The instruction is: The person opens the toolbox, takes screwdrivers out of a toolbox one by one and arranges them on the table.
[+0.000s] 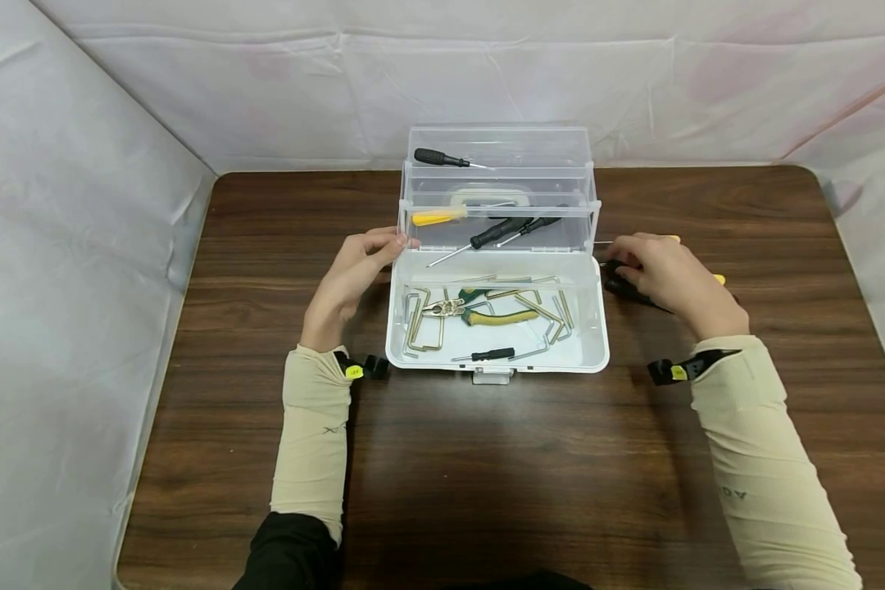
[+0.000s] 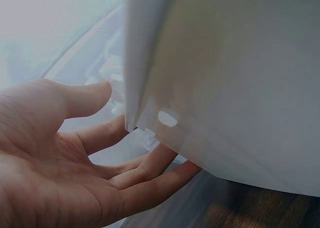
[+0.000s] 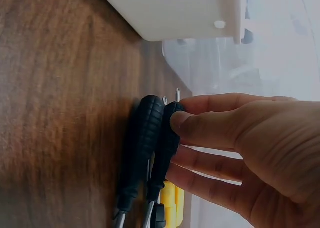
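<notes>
A white toolbox (image 1: 592, 344) with its clear lid (image 1: 501, 147) raised stands mid-table. Inside lie pliers (image 1: 497, 318) with green and yellow handles, several L-shaped hex keys (image 1: 440, 334) and a small black screwdriver (image 1: 492, 354). My left hand (image 1: 354, 274) is at the box's left rear corner; its extended fingers (image 2: 150, 190) touch the box there, with the thumb apart. To the right of the box, my right hand (image 1: 671, 279) pinches the black handle of a screwdriver (image 3: 167, 143) between thumb and index finger. Another black-handled screwdriver (image 3: 142, 148) lies close beside it.
Yellow-handled screwdrivers (image 3: 172, 203) lie beside the black ones, partly hidden by my right hand. Several more screwdrivers, one yellow (image 1: 437, 217) and one black (image 1: 501, 232) among them, are in the clear upper part. White sheeting (image 1: 487, 82) stands behind the wooden table (image 1: 487, 475).
</notes>
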Action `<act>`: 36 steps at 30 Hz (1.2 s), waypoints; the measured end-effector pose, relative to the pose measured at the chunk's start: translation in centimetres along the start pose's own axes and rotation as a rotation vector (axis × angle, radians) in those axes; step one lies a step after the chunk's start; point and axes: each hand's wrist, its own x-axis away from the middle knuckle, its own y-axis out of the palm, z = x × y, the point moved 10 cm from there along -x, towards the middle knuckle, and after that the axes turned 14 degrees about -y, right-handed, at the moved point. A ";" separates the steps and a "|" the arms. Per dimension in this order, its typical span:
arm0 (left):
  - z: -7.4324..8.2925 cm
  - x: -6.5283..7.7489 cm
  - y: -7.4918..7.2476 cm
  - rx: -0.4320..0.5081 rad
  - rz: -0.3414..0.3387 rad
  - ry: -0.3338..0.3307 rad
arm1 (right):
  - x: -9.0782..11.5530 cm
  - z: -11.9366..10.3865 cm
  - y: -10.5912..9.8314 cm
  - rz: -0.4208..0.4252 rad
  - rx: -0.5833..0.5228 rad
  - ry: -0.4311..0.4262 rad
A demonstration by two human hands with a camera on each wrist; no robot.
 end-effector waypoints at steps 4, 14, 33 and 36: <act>0.0 0.0 0.0 0.001 0.001 0.001 | 0.1 0.1 0.3 -0.010 -0.002 0.012; 0.1 0.0 0.0 0.003 0.001 0.008 | 0.1 -0.8 0.4 0.015 0.028 -0.035; 0.1 0.1 0.0 0.007 0.000 0.004 | 0.4 -1.1 0.0 0.023 0.042 -0.026; 0.1 0.1 0.1 0.008 -0.001 0.007 | 0.5 -1.4 -0.5 0.029 0.038 -0.023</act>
